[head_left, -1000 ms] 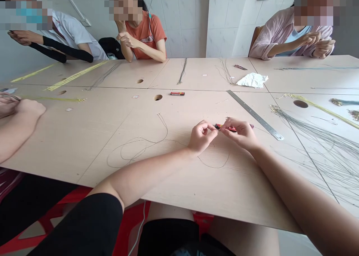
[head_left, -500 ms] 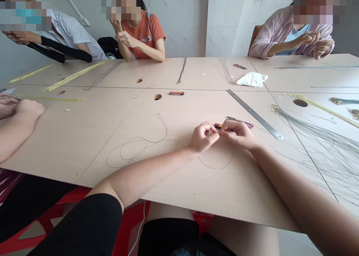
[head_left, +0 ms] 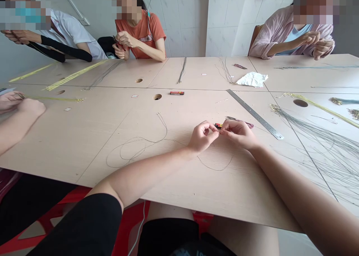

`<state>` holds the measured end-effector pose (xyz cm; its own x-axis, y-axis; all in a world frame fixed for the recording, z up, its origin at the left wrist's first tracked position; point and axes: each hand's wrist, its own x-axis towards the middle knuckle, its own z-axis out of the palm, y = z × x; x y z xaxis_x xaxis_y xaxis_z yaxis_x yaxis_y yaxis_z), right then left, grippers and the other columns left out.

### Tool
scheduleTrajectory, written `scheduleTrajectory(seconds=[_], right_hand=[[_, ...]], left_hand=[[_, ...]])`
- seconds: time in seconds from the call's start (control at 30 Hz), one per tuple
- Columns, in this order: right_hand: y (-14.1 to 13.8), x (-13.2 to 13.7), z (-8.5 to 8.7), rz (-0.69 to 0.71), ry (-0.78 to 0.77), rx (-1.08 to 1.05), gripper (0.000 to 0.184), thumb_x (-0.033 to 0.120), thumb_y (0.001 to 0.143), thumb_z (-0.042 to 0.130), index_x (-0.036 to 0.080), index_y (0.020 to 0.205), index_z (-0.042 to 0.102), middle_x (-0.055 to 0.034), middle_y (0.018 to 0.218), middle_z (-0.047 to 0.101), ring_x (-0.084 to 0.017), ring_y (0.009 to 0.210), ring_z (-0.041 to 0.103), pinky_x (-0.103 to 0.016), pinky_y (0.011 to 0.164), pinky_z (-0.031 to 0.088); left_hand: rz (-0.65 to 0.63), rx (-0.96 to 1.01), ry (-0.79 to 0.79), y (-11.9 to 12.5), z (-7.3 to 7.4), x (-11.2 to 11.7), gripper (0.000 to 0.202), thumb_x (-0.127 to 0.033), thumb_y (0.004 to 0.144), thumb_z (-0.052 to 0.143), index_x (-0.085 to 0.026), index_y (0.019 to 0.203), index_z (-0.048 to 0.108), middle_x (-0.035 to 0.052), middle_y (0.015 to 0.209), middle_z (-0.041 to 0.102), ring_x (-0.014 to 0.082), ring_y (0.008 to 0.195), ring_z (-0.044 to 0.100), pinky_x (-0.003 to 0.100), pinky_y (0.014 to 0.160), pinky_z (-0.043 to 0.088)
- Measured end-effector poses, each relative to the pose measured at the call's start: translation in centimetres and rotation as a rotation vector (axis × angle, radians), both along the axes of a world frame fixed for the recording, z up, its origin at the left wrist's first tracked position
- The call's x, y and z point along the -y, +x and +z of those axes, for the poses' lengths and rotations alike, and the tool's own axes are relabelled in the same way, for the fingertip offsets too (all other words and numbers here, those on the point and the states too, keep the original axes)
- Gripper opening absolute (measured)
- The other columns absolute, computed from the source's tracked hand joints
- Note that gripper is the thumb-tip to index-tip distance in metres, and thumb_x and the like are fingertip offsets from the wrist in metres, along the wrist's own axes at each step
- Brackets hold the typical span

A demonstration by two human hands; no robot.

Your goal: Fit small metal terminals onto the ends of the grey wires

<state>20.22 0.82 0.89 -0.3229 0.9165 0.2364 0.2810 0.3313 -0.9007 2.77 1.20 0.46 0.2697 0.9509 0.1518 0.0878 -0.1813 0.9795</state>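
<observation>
Thin grey wire, loosely looped

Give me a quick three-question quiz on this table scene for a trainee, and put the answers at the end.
1. Which is nearer the steel ruler, the left hand or the right hand?
2. True or false: the ruler lies apart from the crumpled white paper.
3. Fill in the gap: the small pack on the far part of the table is mostly ___.

Key: 1 right hand; 2 true; 3 red.
</observation>
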Motion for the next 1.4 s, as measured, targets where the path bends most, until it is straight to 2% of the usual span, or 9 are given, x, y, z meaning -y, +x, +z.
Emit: scheduleTrajectory(seconds=[0.37, 0.63, 0.8, 0.97, 1.03, 1.13, 1.23, 1.33, 1.4], right_hand=[[0.1, -0.1, -0.4, -0.007, -0.080, -0.105, 0.033, 0.049, 0.082, 0.064, 0.018, 0.073, 0.060, -0.0032, 0.074, 0.058, -0.014, 0.068, 0.051, -0.029, 0.062, 0.040], [-0.3, 0.0, 0.0, -0.128, 0.076, 0.056, 0.040, 0.057, 0.083, 0.059, 0.018, 0.076, 0.059, -0.0041, 0.074, 0.061, -0.013, 0.064, 0.049, -0.028, 0.058, 0.038], [-0.4, 0.0, 0.0, -0.131, 0.081, 0.075, 0.039, 0.058, 0.084, 0.058, 0.019, 0.076, 0.058, -0.0033, 0.073, 0.061, -0.013, 0.064, 0.050, -0.028, 0.059, 0.039], [-0.3, -0.2, -0.5, -0.168, 0.108, 0.083, 0.037, 0.056, 0.086, 0.055, 0.020, 0.077, 0.057, -0.0024, 0.073, 0.059, -0.014, 0.065, 0.049, -0.028, 0.061, 0.038], [-0.4, -0.2, -0.6, -0.186, 0.123, 0.088, 0.033, 0.052, 0.088, 0.054, 0.021, 0.078, 0.056, -0.0018, 0.074, 0.058, -0.014, 0.065, 0.050, -0.029, 0.063, 0.039], [-0.5, -0.1, -0.5, -0.226, 0.171, 0.123, 0.024, 0.041, 0.090, 0.052, 0.021, 0.077, 0.055, -0.0012, 0.077, 0.058, -0.013, 0.066, 0.051, -0.030, 0.069, 0.040], [-0.9, 0.3, -0.2, -0.269, 0.276, 0.184, 0.018, 0.030, 0.091, 0.050, 0.022, 0.076, 0.054, -0.0012, 0.078, 0.058, -0.013, 0.065, 0.051, -0.031, 0.072, 0.042], [-1.3, 0.7, -0.1, -0.257, 0.394, 0.209, 0.016, 0.025, 0.092, 0.048, 0.023, 0.077, 0.054, -0.0028, 0.079, 0.059, -0.015, 0.068, 0.054, -0.032, 0.069, 0.043], [-1.5, 0.8, -0.3, -0.258, 0.470, 0.222, 0.018, 0.024, 0.093, 0.045, 0.023, 0.078, 0.054, -0.0038, 0.079, 0.059, -0.016, 0.071, 0.056, -0.032, 0.068, 0.044]], left_hand=[[-0.003, -0.014, -0.010, 0.0, -0.2, 0.0, 0.012, -0.027, 0.067, 0.065, -0.017, 0.063, 0.059, -0.0027, 0.070, 0.051, 0.0072, 0.054, 0.032, 0.025, 0.052, 0.029], [0.032, -0.001, 0.025, 0.1, -0.3, -0.1, 0.015, -0.028, 0.069, 0.066, -0.017, 0.063, 0.059, -0.0022, 0.072, 0.053, 0.0075, 0.056, 0.034, 0.025, 0.056, 0.032], [0.050, -0.007, 0.040, 0.1, -0.3, -0.1, 0.014, -0.028, 0.070, 0.066, -0.017, 0.063, 0.059, -0.0018, 0.071, 0.053, 0.0079, 0.057, 0.035, 0.025, 0.058, 0.034], [0.087, 0.009, 0.024, 0.1, 0.0, 0.0, 0.013, -0.027, 0.069, 0.067, -0.018, 0.075, 0.061, 0.0002, 0.085, 0.058, 0.0066, 0.056, 0.035, 0.024, 0.055, 0.034], [0.104, 0.054, -0.010, 0.0, 0.0, -0.1, 0.015, -0.028, 0.069, 0.066, -0.018, 0.079, 0.061, 0.0007, 0.087, 0.059, 0.0067, 0.057, 0.038, 0.023, 0.056, 0.036], [0.086, 0.118, -0.110, 0.1, 0.0, -0.3, 0.016, -0.034, 0.073, 0.061, -0.018, 0.073, 0.058, -0.0005, 0.073, 0.057, 0.0083, 0.058, 0.042, 0.023, 0.054, 0.034], [0.030, 0.155, -0.292, 0.2, 0.1, -0.4, 0.027, -0.041, 0.073, 0.059, -0.017, 0.062, 0.055, -0.0012, 0.058, 0.048, 0.0083, 0.052, 0.038, 0.022, 0.045, 0.025], [0.002, 0.208, -0.449, 0.4, 0.5, -0.6, 0.030, -0.043, 0.070, 0.062, -0.016, 0.058, 0.057, -0.0001, 0.056, 0.046, 0.0070, 0.047, 0.034, 0.022, 0.041, 0.017], [0.006, 0.235, -0.487, 0.5, 0.9, -0.6, 0.029, -0.042, 0.068, 0.064, -0.016, 0.056, 0.057, 0.0003, 0.055, 0.047, 0.0060, 0.045, 0.032, 0.022, 0.040, 0.015]])
